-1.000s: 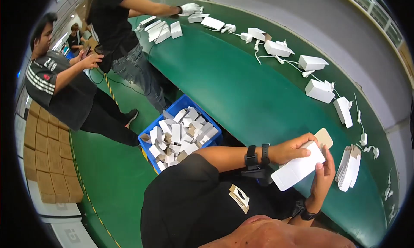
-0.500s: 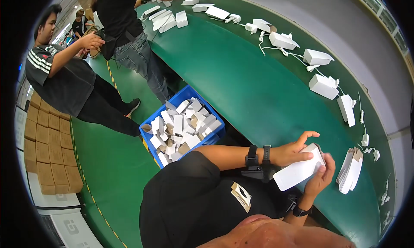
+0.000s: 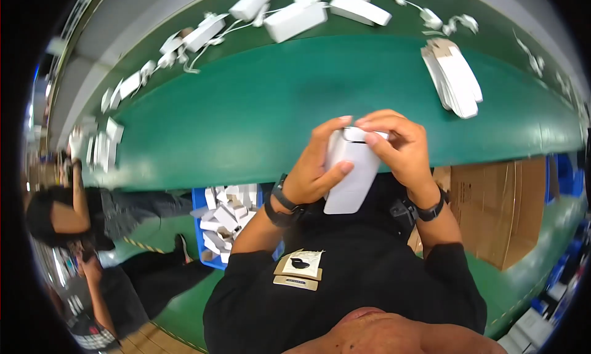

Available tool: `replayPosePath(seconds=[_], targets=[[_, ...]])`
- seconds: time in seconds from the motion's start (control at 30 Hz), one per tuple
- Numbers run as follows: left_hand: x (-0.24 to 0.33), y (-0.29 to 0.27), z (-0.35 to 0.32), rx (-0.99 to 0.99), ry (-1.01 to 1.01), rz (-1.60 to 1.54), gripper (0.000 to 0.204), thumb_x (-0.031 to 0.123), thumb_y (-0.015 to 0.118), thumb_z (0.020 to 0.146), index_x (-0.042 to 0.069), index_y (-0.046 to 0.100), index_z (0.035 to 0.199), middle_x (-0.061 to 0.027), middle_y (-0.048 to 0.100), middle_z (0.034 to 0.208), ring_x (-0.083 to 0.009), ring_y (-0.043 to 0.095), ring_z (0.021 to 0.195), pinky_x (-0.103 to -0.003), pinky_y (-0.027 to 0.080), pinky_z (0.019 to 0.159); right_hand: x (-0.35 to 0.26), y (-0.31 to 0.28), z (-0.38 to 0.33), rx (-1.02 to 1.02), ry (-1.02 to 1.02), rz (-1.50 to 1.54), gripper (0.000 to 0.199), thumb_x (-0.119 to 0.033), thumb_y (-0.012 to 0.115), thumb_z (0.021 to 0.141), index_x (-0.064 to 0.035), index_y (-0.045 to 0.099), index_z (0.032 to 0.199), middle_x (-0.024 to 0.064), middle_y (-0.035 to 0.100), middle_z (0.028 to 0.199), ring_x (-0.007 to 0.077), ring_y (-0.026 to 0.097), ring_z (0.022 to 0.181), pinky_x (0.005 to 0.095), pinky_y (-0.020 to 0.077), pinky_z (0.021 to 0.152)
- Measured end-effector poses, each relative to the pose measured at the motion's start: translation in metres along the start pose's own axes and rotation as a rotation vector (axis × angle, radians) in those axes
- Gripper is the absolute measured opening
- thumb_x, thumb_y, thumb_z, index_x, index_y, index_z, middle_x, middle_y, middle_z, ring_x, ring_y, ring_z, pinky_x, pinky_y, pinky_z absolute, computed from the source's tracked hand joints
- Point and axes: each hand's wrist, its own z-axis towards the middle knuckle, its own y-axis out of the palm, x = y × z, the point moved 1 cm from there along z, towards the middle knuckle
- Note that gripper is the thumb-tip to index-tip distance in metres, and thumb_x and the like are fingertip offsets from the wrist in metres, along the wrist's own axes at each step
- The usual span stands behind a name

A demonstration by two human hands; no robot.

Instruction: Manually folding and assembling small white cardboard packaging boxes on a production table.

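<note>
Held over the near edge of the green table [image 3: 258,120] is a small white carton [image 3: 351,185], its flap end away from me. My left hand [image 3: 311,169] wraps its left side, thumb across the front face. At the carton's far end, my right hand [image 3: 400,148] has its fingers closed on the flap, where a dark slit shows. What is inside the carton cannot be seen. To the right on the table lies a stack of flattened white cartons [image 3: 455,80], with brown inner sides showing at one end.
White boxes [image 3: 295,21] and white plug adapters [image 3: 431,18] with cables line the table's far side. A blue bin [image 3: 199,200] of white cartons stands below left, a large cardboard box [image 3: 486,200] below right. Two other people [image 3: 141,286] are at the left.
My view has swung to the right, bringing the cardboard box into sight. My right fingers have moved onto the carton's end flap, which now looks nearly closed; my left hand still grips the carton.
</note>
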Motion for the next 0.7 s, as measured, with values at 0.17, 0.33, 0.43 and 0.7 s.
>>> replayPosePath(seconds=[0.17,0.33,0.43,0.7], targets=[[-0.009,0.016,0.008,-0.051,0.008,-0.111,0.059,0.017,0.061,0.096,0.004,0.034,0.146,-0.0149,0.049,0.135,-0.0241,0.050,0.122,-0.038,0.039,0.105,0.002,-0.016,-0.009,-0.036,0.074,0.149,0.013,0.001,0.067,0.089,0.0017,0.070,0.101,0.0141,0.068,0.108,0.0190,0.064,0.101,0.0322,0.0509,0.088],[-0.012,0.025,0.014,-0.047,-0.016,-0.180,0.053,0.015,0.058,0.097,0.006,0.034,0.143,-0.0144,0.050,0.129,-0.0209,0.051,0.115,-0.036,0.041,0.100,0.006,-0.026,-0.006,-0.056,0.154,0.133,0.013,-0.001,0.066,0.089,0.0024,0.069,0.102,0.0145,0.068,0.110,0.0196,0.064,0.103,0.0328,0.0506,0.090],[-0.015,0.026,0.020,-0.047,-0.031,-0.205,0.050,0.015,0.056,0.098,0.007,0.034,0.143,-0.0147,0.051,0.126,-0.0206,0.052,0.113,-0.036,0.042,0.098,0.012,-0.030,-0.002,-0.070,0.119,0.207,0.014,-0.002,0.066,0.090,0.0024,0.069,0.103,0.0151,0.068,0.113,0.0209,0.064,0.105,0.0340,0.0507,0.091],[-0.024,0.040,0.058,-0.061,-0.126,-0.374,0.040,0.019,0.049,0.101,0.006,0.036,0.136,-0.0149,0.052,0.122,-0.0199,0.053,0.111,-0.034,0.043,0.094,0.036,-0.064,0.003,-0.016,0.014,0.142,0.016,-0.004,0.066,0.092,0.0028,0.071,0.105,0.0181,0.069,0.115,0.0253,0.064,0.110,0.0361,0.0502,0.096]])
